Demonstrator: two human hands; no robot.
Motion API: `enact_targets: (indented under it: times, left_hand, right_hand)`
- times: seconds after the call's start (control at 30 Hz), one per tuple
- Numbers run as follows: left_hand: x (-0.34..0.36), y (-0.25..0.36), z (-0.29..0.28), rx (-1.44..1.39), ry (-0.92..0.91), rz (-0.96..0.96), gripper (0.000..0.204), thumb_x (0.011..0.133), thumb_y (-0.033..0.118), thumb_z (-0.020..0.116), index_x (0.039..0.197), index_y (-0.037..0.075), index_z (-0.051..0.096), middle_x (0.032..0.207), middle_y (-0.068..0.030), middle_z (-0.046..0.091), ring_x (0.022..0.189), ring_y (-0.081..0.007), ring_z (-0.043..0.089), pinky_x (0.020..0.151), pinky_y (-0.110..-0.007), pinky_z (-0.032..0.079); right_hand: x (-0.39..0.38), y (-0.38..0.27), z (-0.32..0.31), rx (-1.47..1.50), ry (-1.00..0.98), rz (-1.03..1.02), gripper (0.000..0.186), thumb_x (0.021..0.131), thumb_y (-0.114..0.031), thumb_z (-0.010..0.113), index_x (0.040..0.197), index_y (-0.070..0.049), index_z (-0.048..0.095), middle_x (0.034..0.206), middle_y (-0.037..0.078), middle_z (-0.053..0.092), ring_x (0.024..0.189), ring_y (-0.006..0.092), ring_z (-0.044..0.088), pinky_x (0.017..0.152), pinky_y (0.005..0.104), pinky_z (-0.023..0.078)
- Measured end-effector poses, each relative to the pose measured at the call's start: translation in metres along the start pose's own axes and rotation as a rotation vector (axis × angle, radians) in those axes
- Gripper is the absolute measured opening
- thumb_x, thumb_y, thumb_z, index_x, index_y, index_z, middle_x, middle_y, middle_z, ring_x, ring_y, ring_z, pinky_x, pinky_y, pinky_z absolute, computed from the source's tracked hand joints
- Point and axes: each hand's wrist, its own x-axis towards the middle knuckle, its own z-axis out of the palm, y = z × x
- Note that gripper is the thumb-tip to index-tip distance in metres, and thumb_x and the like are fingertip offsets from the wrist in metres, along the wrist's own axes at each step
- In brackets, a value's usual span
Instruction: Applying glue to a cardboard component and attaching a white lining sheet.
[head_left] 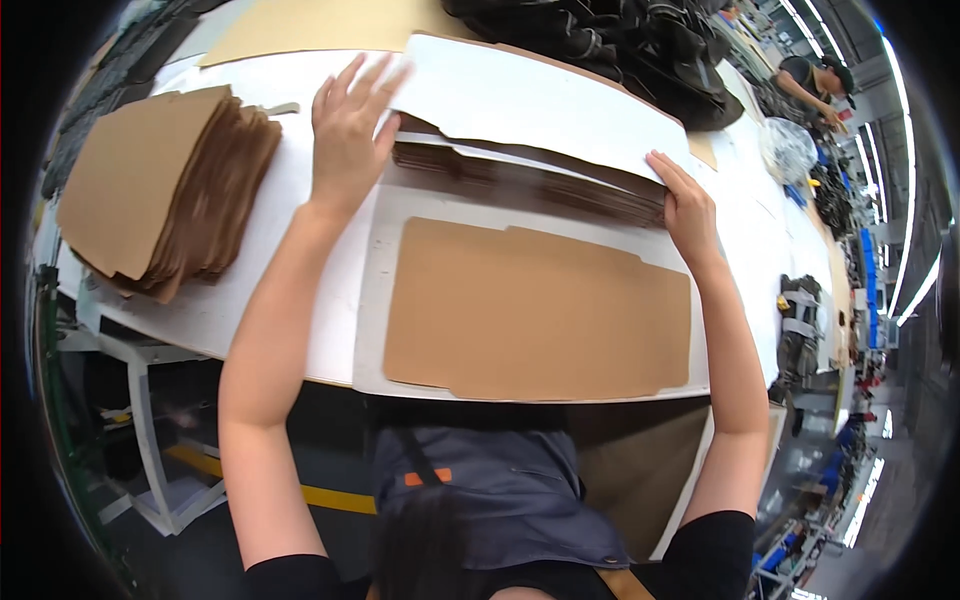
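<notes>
A long white-faced panel with a brown underside edge (540,100) lies slanted over a stack of brown cut panels (520,185) at the far side of the work board. My left hand (348,135) is at its left end, fingers spread and a little blurred, fingertips by the edge. My right hand (688,205) grips the panel's right end, fingers on top and thumb hidden. Nearer to me, a single brown panel (540,310) with stepped edges lies flat on the pale board (375,290).
A tall stack of brown panels (150,185) stands at the left of the white table (320,310). Black bundled material (620,50) lies at the back. A clear plastic bag (788,150) sits to the right. Another person (815,85) works farther off.
</notes>
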Motion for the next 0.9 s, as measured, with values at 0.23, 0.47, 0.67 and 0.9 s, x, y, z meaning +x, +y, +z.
enact_targets:
  times: [0.23,0.47,0.67,0.9]
  left_hand:
    - [-0.006,-0.010,0.011,-0.104,-0.017,0.130,0.022,0.086,0.004,0.064,0.104,0.014,0.073,0.104,0.0007,0.073,0.113,-0.0226,0.063,0.100,-0.040,0.047]
    - [-0.014,-0.012,0.010,-0.151,-0.074,0.126,0.024,0.085,-0.001,0.062,0.103,0.011,0.073,0.108,-0.0018,0.073,0.111,-0.0205,0.065,0.093,-0.035,0.052]
    - [-0.012,-0.009,0.007,-0.172,-0.025,0.175,0.027,0.083,-0.003,0.060,0.104,0.011,0.072,0.106,-0.0032,0.073,0.107,-0.0202,0.067,0.090,-0.035,0.055]
    - [-0.015,-0.010,-0.002,-0.161,-0.054,0.192,0.026,0.084,-0.003,0.059,0.103,0.009,0.072,0.109,-0.0039,0.072,0.107,-0.0213,0.067,0.095,-0.036,0.054]
  right_hand:
    - [-0.007,0.003,0.011,-0.230,0.106,-0.120,0.055,0.078,0.017,0.048,0.127,-0.006,0.062,0.127,0.012,0.064,0.120,0.0291,0.059,0.099,0.0384,0.051]
    - [-0.018,0.001,0.016,-0.226,0.052,-0.062,0.055,0.081,0.016,0.045,0.128,-0.005,0.061,0.131,0.012,0.061,0.122,0.0285,0.058,0.101,0.0393,0.049]
    - [-0.024,0.001,0.015,-0.204,-0.008,-0.034,0.054,0.081,0.016,0.045,0.130,-0.004,0.060,0.135,0.012,0.059,0.125,0.0281,0.056,0.102,0.0395,0.049]
    - [-0.022,-0.003,0.019,-0.190,0.022,-0.033,0.056,0.081,0.016,0.044,0.131,-0.004,0.059,0.134,0.014,0.059,0.126,0.0286,0.055,0.104,0.0390,0.047]
